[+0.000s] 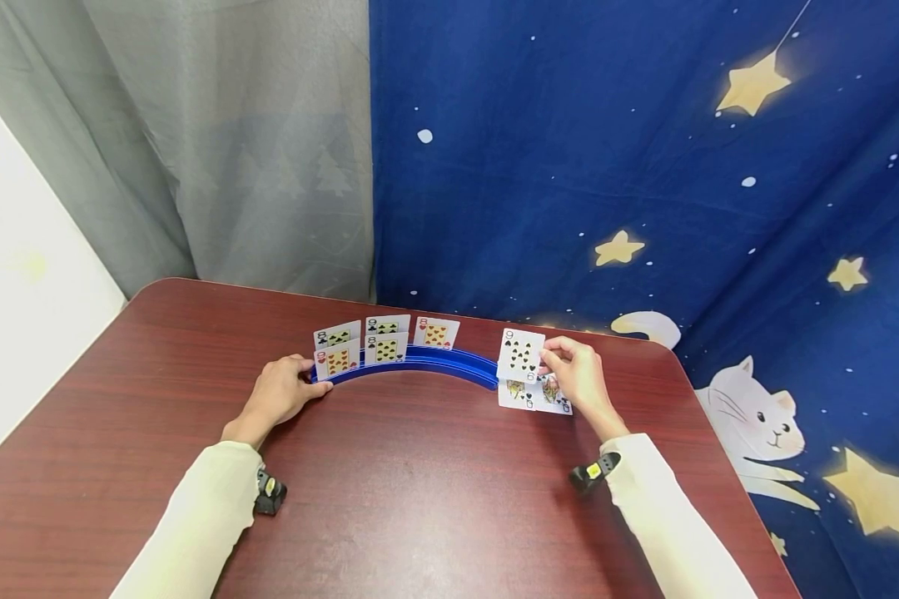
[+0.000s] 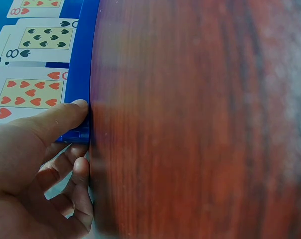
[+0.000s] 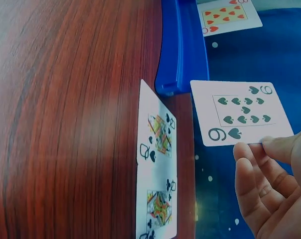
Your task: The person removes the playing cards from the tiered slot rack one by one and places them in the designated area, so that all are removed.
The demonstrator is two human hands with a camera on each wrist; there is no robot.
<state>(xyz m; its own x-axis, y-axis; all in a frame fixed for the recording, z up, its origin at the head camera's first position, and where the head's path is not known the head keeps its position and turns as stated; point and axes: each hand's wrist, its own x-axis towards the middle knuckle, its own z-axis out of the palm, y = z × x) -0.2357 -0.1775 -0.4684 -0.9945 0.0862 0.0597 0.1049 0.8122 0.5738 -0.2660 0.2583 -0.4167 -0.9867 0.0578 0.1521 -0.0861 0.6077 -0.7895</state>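
A curved blue card holder (image 1: 453, 360) lies toward the back of the table. My left hand (image 1: 277, 391) grips its left end, with the thumb (image 2: 66, 117) on the near edge. Between thumb and fingertips my right hand (image 1: 580, 383) pinches a nine of spades (image 1: 519, 353), upright close by the holder's right end. Below that card, a queen of spades (image 3: 158, 132) and a queen of clubs (image 3: 158, 204) lie side by side on the table. In the holder's left part, a nine of hearts (image 1: 337, 360) and an eight of spades (image 1: 385, 349) overlap cards behind them.
An eight of hearts (image 1: 436, 333) stands alone near the holder's middle. Behind the reddish-brown table (image 1: 419, 482) hang a grey curtain (image 1: 270, 166) and a blue starry curtain (image 1: 532, 166). Each wrist wears a small black camera.
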